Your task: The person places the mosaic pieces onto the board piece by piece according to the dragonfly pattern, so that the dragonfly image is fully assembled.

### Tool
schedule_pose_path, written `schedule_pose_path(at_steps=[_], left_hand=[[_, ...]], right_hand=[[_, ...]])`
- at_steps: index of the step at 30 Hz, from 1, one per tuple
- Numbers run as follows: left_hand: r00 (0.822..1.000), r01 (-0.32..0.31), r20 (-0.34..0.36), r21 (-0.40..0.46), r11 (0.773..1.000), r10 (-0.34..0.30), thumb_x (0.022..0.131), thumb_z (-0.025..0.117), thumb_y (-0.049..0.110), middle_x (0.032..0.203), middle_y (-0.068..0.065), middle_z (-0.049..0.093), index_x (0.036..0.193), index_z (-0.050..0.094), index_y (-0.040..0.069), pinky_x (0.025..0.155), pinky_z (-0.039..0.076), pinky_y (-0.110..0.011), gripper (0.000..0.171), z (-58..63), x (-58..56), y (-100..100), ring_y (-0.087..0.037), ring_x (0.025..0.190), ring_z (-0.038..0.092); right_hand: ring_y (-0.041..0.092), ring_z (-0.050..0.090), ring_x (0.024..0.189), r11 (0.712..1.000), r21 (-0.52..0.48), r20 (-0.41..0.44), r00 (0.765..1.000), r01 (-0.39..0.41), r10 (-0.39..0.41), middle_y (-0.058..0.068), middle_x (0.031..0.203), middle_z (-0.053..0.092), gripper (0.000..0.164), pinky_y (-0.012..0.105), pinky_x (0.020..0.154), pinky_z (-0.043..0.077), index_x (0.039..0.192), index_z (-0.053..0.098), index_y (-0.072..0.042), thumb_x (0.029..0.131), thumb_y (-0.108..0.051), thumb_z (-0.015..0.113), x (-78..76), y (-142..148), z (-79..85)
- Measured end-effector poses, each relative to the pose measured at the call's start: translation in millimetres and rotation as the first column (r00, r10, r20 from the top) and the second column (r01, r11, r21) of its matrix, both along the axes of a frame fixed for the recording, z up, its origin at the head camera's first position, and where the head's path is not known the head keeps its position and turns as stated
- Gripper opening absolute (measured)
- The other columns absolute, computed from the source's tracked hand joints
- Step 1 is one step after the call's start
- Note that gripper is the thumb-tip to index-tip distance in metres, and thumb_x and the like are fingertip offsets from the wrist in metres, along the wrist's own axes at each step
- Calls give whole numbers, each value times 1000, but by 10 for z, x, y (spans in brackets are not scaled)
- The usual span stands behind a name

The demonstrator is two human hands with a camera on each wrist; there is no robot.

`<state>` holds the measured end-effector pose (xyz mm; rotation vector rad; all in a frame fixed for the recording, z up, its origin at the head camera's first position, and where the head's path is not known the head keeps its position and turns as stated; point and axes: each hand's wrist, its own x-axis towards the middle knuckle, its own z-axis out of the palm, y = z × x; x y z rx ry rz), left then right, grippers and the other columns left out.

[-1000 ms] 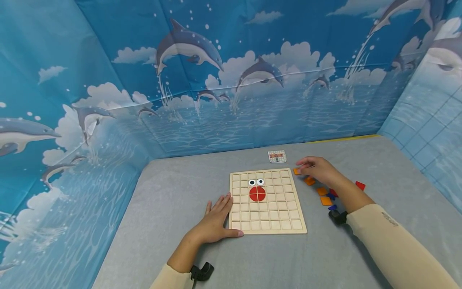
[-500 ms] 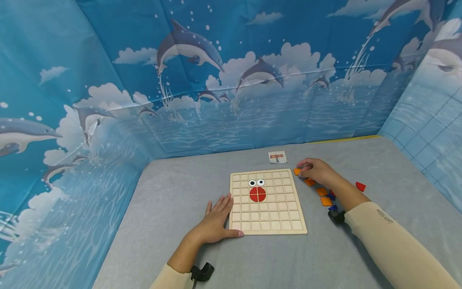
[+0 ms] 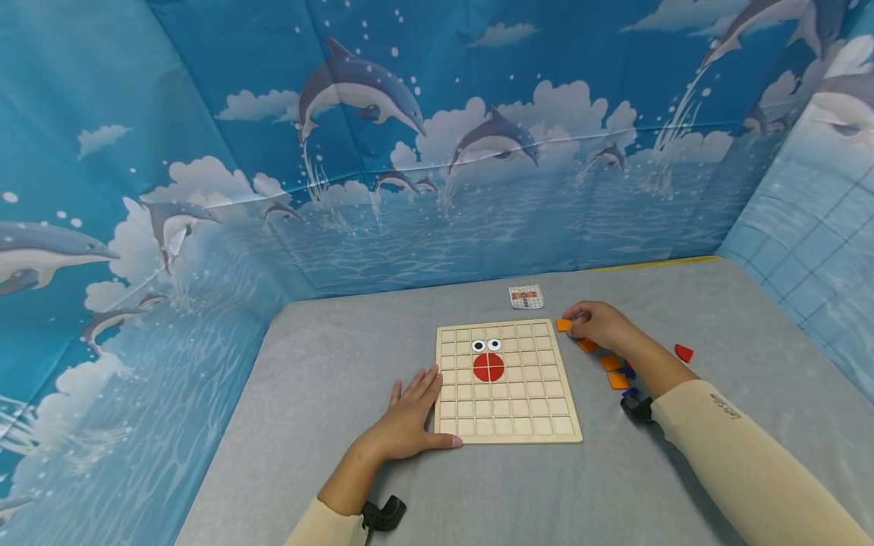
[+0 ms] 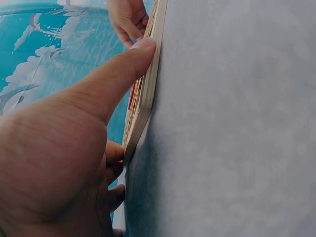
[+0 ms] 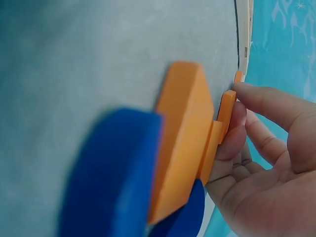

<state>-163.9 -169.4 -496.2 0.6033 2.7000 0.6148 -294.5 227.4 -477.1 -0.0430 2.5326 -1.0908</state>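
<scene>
My left hand (image 3: 407,419) lies spread at the left front corner of the wooden grid board (image 3: 526,409), its fingertips against the left edge and its thumb on the front edge. In the left wrist view the thumb (image 4: 123,71) presses the board's side. My right hand (image 3: 604,324), fingers bent, is beyond the board's right edge and pinches an orange tile (image 3: 563,325) there. In the right wrist view the thumb tip meets that small orange tile (image 5: 238,76); other fingers are partly hidden behind nearer tiles. A red disc of several pieces (image 3: 488,368) and two eye tiles (image 3: 486,345) sit on the board.
More orange tiles (image 3: 617,381), blue pieces (image 3: 630,393) and a red piece (image 3: 683,353) lie right of the board, some beneath my right forearm. A small pattern card (image 3: 526,296) is behind the board. A dolphin-print curtain (image 3: 410,227) borders the grey table.
My right hand has shifted very slightly beside the orange tile. The left hand and the pieces on the board keep their places.
</scene>
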Motion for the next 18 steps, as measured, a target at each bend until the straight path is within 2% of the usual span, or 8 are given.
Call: schedule_pose_path(at_steps=[11, 18], left_hand=[[1000, 4, -5, 4, 1000, -4, 81, 71, 70, 173, 2, 4, 164, 13, 14, 124, -2, -64, 116, 11, -3, 3, -26, 160, 4], [1000, -1, -7, 2, 1000, 1, 80, 71, 70, 173, 3, 4, 164, 13, 15, 124, -2, -64, 116, -4, -6, 3, -26, 160, 4]], right_hand=[[26, 55, 90, 1000, 25, -43, 999, -7, 8, 17, 109, 60, 35, 33, 74, 47, 128, 59, -2, 96, -16, 64, 12, -17, 10], [24, 56, 87, 1000, 24, -61, 998, -12, 13, 14, 106, 62, 37, 32, 70, 47, 128, 59, -2, 96, -20, 64, 12, 1, 41]])
